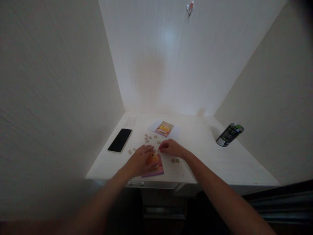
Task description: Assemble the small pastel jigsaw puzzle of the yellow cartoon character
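Observation:
A partly assembled jigsaw puzzle (158, 168) with a yellow figure on a pink-purple ground lies near the table's front edge. My left hand (140, 160) rests over its left side with the fingers stretched out, hiding part of it. At the puzzle's upper right edge, my right hand (171, 147) is closed in a pinch. A small pale jigsaw piece (157, 151) shows at its fingertips. Loose jigsaw pieces (147, 139) are scattered beyond my hands, and two or so green-tinged pieces (174, 160) lie right of the puzzle.
A picture card (164, 129) with the same yellow figure lies on white paper (175, 132) farther back. On the left is a phone (120, 140). A dark drink can (229, 134) stands at right. Walls enclose the white table (200, 156) on three sides.

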`<action>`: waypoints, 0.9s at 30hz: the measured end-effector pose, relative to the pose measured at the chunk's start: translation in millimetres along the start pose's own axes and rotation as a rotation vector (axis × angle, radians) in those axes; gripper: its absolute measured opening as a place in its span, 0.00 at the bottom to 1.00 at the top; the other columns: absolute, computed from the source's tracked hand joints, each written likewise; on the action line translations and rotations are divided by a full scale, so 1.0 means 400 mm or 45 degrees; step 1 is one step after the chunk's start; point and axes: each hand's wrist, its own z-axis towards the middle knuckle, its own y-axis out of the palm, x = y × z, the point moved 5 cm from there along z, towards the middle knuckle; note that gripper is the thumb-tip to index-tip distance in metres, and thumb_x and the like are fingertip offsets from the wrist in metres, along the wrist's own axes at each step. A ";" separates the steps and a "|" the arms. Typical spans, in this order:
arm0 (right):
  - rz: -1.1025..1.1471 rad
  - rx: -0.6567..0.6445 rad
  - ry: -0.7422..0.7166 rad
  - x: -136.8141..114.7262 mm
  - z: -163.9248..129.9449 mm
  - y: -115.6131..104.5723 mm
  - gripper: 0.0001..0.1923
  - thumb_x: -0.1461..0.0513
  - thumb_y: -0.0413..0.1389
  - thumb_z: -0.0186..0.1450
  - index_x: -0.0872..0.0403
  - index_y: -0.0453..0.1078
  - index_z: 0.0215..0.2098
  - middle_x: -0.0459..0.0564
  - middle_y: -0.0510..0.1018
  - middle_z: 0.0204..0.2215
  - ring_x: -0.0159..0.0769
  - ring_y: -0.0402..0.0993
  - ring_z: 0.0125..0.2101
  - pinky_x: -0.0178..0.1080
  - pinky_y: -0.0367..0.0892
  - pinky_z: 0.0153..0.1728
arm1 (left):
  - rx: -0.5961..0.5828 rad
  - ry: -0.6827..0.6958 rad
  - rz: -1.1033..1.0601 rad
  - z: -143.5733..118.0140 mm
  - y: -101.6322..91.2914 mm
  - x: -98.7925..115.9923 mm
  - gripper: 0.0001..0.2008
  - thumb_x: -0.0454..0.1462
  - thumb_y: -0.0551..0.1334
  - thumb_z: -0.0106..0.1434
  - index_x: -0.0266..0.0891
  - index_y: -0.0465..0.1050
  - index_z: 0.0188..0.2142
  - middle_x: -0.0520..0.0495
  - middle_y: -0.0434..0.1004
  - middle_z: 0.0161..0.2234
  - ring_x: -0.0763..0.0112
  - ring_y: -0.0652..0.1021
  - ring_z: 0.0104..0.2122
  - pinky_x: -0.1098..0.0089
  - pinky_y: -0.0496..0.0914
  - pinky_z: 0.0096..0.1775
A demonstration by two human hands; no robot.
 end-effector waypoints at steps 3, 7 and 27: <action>-0.104 -0.078 -0.018 -0.004 0.022 0.014 0.06 0.67 0.58 0.57 0.56 0.77 0.32 0.48 0.81 0.27 0.33 0.74 0.29 0.35 0.66 0.33 | -0.020 -0.034 -0.014 -0.010 0.010 -0.010 0.29 0.48 0.67 0.59 0.37 0.69 0.56 0.35 0.70 0.57 0.51 0.71 0.57 0.50 0.65 0.58; -0.276 -0.110 -0.025 -0.020 0.028 0.018 0.06 0.66 0.58 0.57 0.55 0.78 0.31 0.48 0.81 0.27 0.33 0.75 0.29 0.34 0.66 0.33 | -0.032 -0.057 -0.041 -0.010 0.020 -0.016 0.30 0.48 0.67 0.59 0.37 0.68 0.57 0.36 0.69 0.58 0.52 0.70 0.58 0.53 0.65 0.58; -0.744 0.187 -0.026 -0.054 0.141 -0.088 0.11 0.65 0.58 0.61 0.55 0.78 0.41 0.55 0.81 0.40 0.39 0.75 0.40 0.36 0.65 0.40 | 0.221 -0.071 -0.139 -0.019 -0.003 -0.016 0.14 0.41 0.64 0.63 0.41 0.74 0.48 0.43 0.76 0.51 0.59 0.75 0.51 0.56 0.68 0.56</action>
